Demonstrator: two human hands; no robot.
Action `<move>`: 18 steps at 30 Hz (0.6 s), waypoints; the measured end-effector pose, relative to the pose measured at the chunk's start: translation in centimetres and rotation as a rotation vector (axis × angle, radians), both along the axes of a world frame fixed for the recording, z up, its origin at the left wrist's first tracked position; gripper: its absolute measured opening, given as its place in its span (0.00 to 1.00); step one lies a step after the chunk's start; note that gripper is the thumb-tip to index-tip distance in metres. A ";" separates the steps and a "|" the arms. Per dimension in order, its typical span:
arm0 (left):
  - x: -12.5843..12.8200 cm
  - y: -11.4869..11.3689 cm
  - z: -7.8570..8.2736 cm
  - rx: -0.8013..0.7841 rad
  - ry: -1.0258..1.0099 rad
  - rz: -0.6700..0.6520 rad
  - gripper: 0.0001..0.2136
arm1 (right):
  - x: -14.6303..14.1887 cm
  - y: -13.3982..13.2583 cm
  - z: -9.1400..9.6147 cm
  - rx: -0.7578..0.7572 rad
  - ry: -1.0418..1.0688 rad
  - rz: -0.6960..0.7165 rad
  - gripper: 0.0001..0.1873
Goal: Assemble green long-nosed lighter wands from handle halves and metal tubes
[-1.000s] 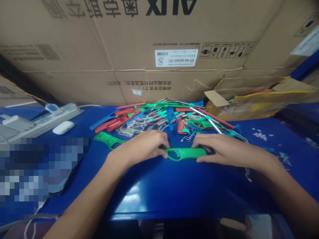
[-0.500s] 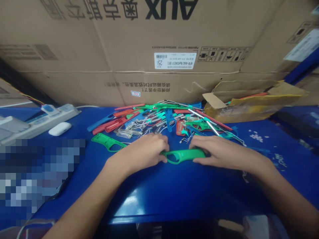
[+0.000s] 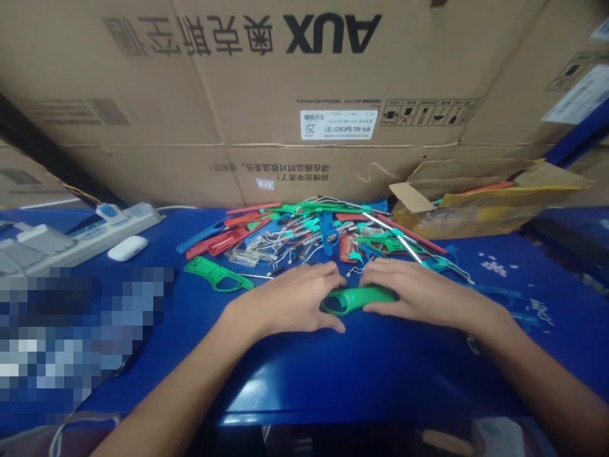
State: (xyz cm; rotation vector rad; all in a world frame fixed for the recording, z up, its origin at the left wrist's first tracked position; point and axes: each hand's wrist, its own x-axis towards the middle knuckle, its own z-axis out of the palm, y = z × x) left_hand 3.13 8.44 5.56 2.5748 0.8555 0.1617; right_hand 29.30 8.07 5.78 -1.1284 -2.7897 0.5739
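On the table (image 3: 333, 374), left hand (image 3: 290, 303) and right hand (image 3: 421, 295) clasp a green handle (image 3: 356, 299), ends hidden.

The blue desk (image 3: 361, 374) lies bare and passable nearer than the left hand (image 3: 295, 301) and right hand (image 3: 419, 293) closed on a green handle (image 3: 361, 297), while beyond them a tangled parts pile (image 3: 314, 231), a cardboard box (image 3: 285, 95) wall, a power strip (image 3: 109, 222) far left and a torn carton (image 3: 485, 203) far right block passage.

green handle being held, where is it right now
Head view, centre: the green handle lies on the blue table, gripped between the left hand and right hand, just in front of the pile of coloured parts.
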 end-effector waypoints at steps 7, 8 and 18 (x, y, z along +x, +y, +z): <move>1.0 -0.3 -0.2 0.116 0.086 0.008 0.15 | -0.2 -0.4 -0.3 0.108 -0.038 0.020 0.21; 1.0 -0.3 -0.1 0.122 0.088 0.011 0.14 | -0.3 -0.5 -0.2 0.116 -0.037 0.015 0.21; -0.1 0.4 1.4 0.037 -0.186 0.026 0.32 | 0.3 -0.6 1.3 0.188 0.154 -0.031 0.19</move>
